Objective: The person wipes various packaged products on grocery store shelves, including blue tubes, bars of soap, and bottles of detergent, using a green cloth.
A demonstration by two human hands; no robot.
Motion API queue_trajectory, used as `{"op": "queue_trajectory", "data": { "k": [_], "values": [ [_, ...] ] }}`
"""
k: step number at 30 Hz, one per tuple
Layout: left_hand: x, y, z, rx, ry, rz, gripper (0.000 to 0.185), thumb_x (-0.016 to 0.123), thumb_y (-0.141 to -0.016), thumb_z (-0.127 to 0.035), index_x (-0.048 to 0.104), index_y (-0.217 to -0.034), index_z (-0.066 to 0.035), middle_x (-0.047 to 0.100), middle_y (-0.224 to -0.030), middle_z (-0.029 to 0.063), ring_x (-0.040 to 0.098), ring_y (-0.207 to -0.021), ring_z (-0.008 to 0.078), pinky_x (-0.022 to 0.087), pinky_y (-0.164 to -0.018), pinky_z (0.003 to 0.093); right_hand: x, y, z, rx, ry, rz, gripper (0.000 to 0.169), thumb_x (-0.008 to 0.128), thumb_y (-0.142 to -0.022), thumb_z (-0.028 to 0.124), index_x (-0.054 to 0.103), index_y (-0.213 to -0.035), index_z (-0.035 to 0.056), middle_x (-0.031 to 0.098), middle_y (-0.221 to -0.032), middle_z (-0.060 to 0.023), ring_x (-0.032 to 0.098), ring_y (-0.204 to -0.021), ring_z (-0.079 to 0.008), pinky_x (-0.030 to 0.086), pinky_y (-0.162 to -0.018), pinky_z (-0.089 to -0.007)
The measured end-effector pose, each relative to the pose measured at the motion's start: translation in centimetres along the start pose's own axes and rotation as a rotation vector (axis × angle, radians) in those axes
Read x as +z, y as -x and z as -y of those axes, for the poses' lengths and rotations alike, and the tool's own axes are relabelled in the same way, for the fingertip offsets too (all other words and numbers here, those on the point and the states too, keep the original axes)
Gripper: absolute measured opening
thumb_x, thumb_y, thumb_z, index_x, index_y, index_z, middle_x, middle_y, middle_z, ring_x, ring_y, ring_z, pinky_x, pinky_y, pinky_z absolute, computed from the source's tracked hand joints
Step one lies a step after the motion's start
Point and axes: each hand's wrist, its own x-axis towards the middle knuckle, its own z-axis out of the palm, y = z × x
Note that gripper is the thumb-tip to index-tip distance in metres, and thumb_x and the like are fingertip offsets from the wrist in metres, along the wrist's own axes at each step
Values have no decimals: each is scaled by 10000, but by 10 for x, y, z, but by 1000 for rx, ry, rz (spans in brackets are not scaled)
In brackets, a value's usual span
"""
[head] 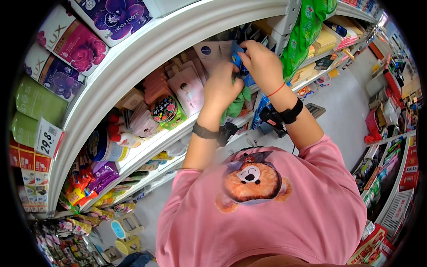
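My left hand (222,86), blurred, is curled over the shelf's front edge. A green cloth (236,105) bunches out beneath its palm and thumb, and the hand seems closed on it. Beside it, my right hand (263,63) pinches a small blue package (236,55) between thumb and fingers. A pale Nivea tube (207,53) stands just left of the blue package. Pink pouches (186,88) with a printed figure lean next to my left hand. Dark packages (250,33) sit deeper in the shelf, partly hidden by my right hand.
Above runs a curved white shelf edge (110,56) carrying Lux packs (75,40). A round floral tin (163,108) and a dark blue tub (103,145) stand to the left. Green packs (300,40) hang by the right upright. Small stools (128,245) stand on the floor.
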Motion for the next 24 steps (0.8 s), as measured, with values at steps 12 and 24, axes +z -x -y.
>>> {"op": "queue_trajectory", "data": {
  "k": [12,24],
  "values": [
    [3,-1,-2,-48,12,-54,273,648,-747,-168,597,-978,-31,644,-1058,171,619,-1005,371,503,-825,423,3,-1,-3,-123,43,-1,153,635,-855,178,641,-993,113,645,-848,-96,642,-752,-297,516,-629,-399],
    [-2,15,1,-1,82,-98,213,629,-757,-143,622,-944,-41,643,-1092,179,608,-1061,357,484,-895,404,9,12,-7,-119,23,-18,182,645,-840,142,666,-1019,120,643,-829,-87,648,-729,-289,529,-623,-390]
  ]
}}
